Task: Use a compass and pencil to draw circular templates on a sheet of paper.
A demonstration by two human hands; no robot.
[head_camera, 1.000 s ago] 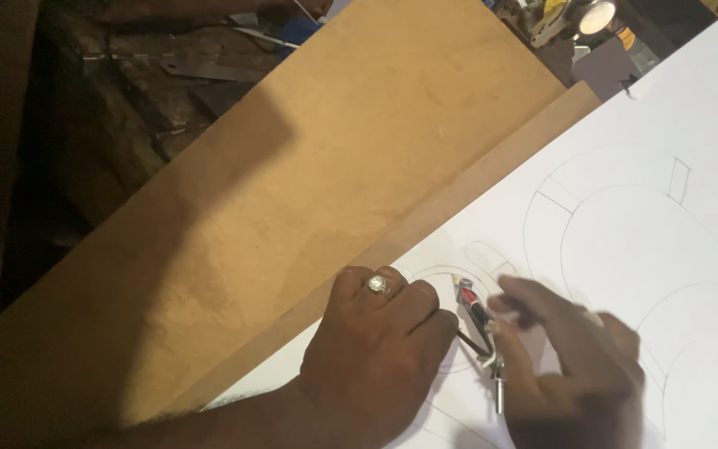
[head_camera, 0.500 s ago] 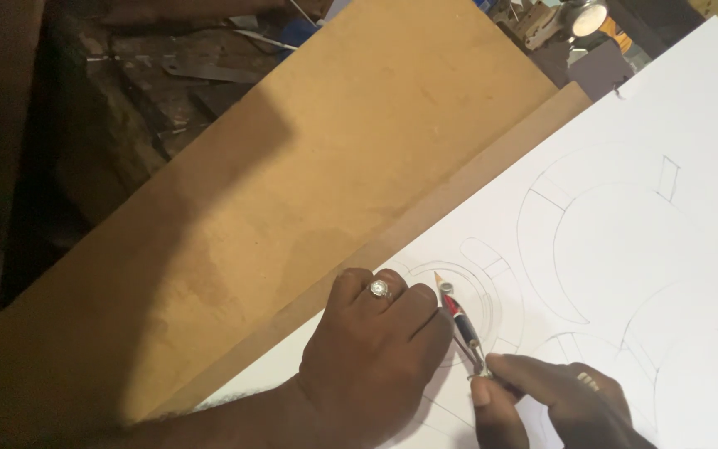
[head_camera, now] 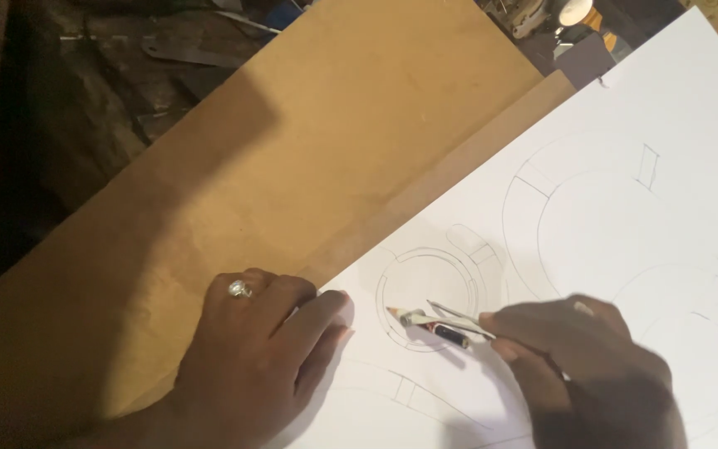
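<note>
My right hand [head_camera: 587, 366] grips a drawing compass [head_camera: 442, 323] with a short pencil clamped in it. The compass lies low over a small double circle [head_camera: 427, 295] pencilled on a large white sheet of paper [head_camera: 625, 233], its pencil tip pointing left. My left hand [head_camera: 259, 349], a ring on one finger, presses flat on the sheet's left edge and the brown board [head_camera: 292, 166] under it, fingers slightly spread. More pencilled arcs and small rectangles spread across the paper to the right.
The brown fibreboard sheets lie diagonally over a dark cluttered bench [head_camera: 85, 100]. Metal scraps and tools [head_camera: 184, 54] lie at the top left. Small objects, one round and pale [head_camera: 571, 12], sit at the top right corner.
The compass has swung from near upright to lying low, pencil tip pointing left. My right hand moved right and down. My left hand slid left, off the small circle.
</note>
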